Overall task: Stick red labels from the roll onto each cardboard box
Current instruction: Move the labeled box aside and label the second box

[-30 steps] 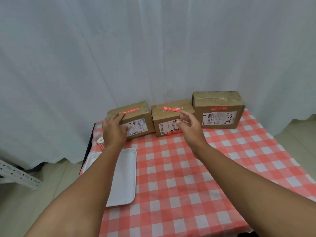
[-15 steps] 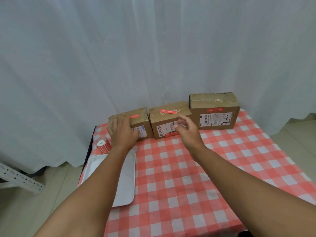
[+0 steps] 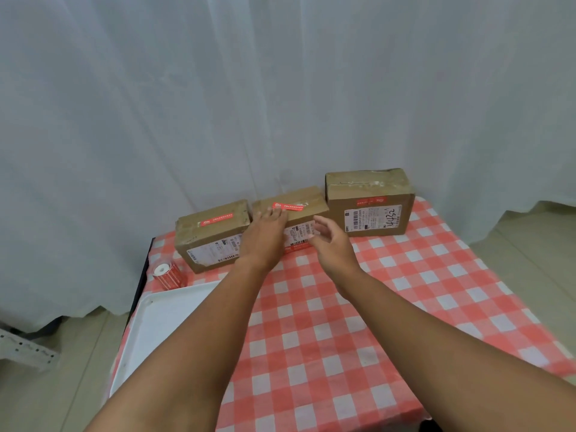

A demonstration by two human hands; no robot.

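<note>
Three cardboard boxes stand in a row at the far edge of the checked table. The left box carries a red label on top. The middle box also has a red label on its top, and my left hand lies flat with its fingertips at that label's left end. My right hand hovers in front of the middle box, fingers loosely spread, holding nothing. The right, taller box shows a red label on its front face. The red label roll lies at the table's left edge.
A white tray lies on the left side of the red-and-white checked tablecloth. A white curtain hangs right behind the boxes. A metal rack corner shows at the lower left on the floor.
My left hand has moved right from the left box onto the middle box's top. My right hand stayed in front of the middle box. The label roll is now uncovered.
</note>
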